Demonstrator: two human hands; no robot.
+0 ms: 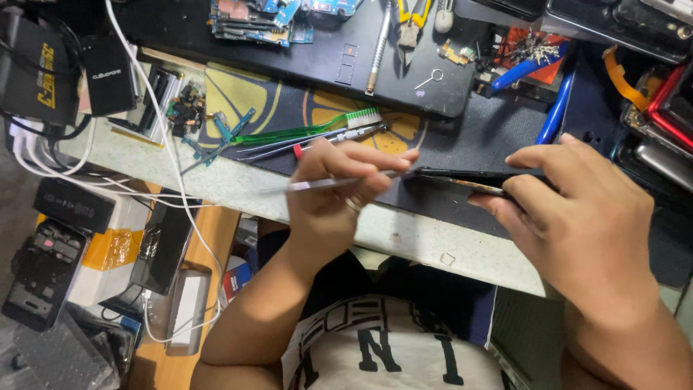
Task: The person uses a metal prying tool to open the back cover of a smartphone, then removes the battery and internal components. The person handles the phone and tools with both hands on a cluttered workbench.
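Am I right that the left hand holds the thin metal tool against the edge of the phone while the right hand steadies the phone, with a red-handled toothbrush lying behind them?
Not quite: the toothbrush has a green handle, not red, as the head view shows. The rest holds: the left hand holds the thin metal tool against the phone, which the right hand steadies.

The thin silver metal tool (pixel 317 184) is blurred along its shaft, and its tip vanishes behind the left hand (pixel 339 195). The flat black phone (pixel 462 180) shows edge-on only (its face cannot be made out), its far end covered by the right hand (pixel 577 217). The red-rimmed device (pixel 675 105) is cut off at the right edge.
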